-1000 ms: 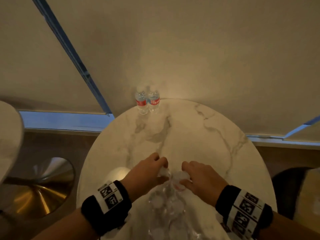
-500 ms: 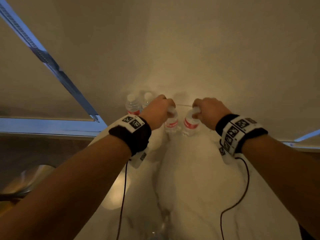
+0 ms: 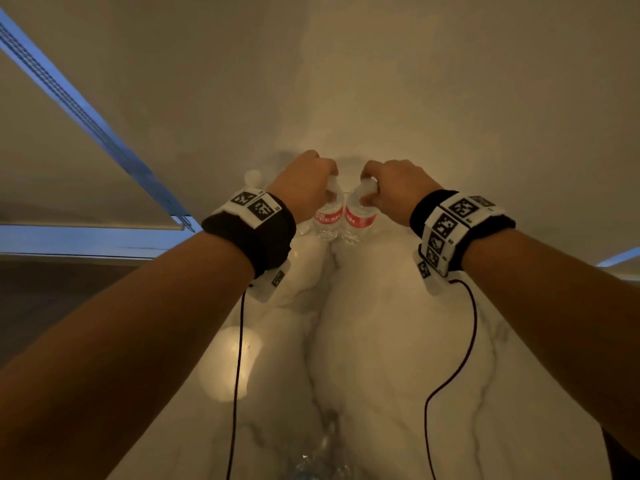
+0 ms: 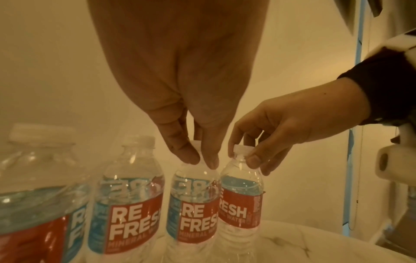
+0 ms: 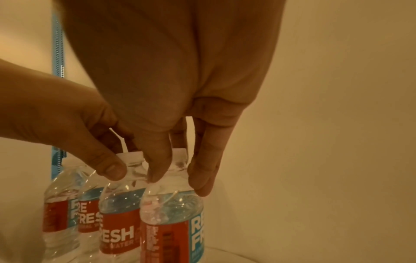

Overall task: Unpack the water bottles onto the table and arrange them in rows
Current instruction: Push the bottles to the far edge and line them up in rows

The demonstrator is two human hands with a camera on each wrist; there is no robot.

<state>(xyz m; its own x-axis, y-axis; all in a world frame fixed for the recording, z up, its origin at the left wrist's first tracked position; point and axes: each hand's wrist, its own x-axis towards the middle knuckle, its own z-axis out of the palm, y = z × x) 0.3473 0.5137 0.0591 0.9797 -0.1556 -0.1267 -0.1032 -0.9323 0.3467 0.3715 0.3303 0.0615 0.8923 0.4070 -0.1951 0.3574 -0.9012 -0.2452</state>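
Observation:
Four clear water bottles with red and blue labels stand in a line at the far edge of the round marble table (image 3: pixel 381 341). My left hand (image 3: pixel 323 190) pinches the white cap of the third bottle (image 4: pixel 193 210), seen also in the head view (image 3: pixel 329 218). My right hand (image 3: pixel 367 192) pinches the neck of the rightmost bottle (image 5: pixel 171 227), which touches the third one. The two other bottles (image 4: pixel 128 204) stand free to the left, mostly hidden behind my left wrist in the head view.
The torn plastic pack (image 3: pixel 311 462) with more bottles lies at the table's near edge. Black cables (image 3: pixel 237 375) hang from both wristbands over the tabletop. A plain wall rises right behind the bottles, and a window blind (image 3: pixel 86 112) is at the left.
Both hands lifted a bottle each from the pack at the near edge and carried them to the far edge beside the two standing bottles. The two held bottles now sit closer together.

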